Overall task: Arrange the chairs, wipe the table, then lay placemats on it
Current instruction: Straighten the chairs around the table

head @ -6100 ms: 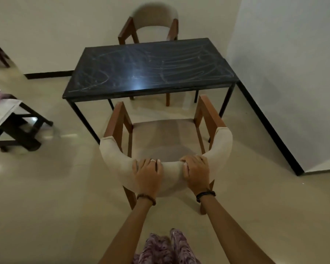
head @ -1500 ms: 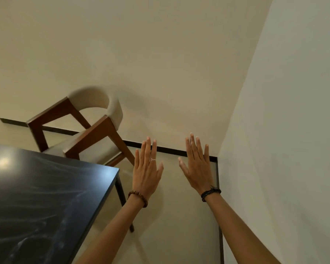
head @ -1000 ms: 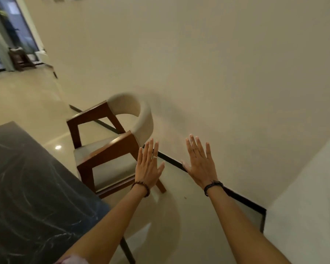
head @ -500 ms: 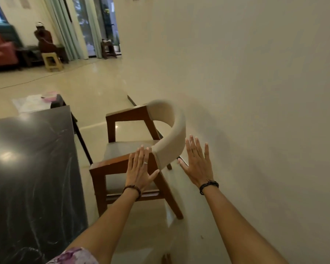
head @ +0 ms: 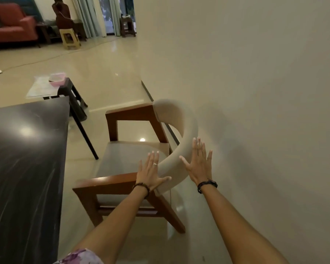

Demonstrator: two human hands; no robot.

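While both hands are reaching flat-fingered, holding nothing, the left hand (head: 150, 173) and right hand (head: 199, 163) are flanking the chair (head: 141, 159)'s padded backrest, probably the firmest place to grip. It is likely sliding stiffly, being solid wood, and is standing between bench (head: 25, 159) and wall, facing the bench

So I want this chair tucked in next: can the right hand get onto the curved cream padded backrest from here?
Probably yes: the right hand, open with fingers straight, is beside the curved cream padded backrest, nothing between them.
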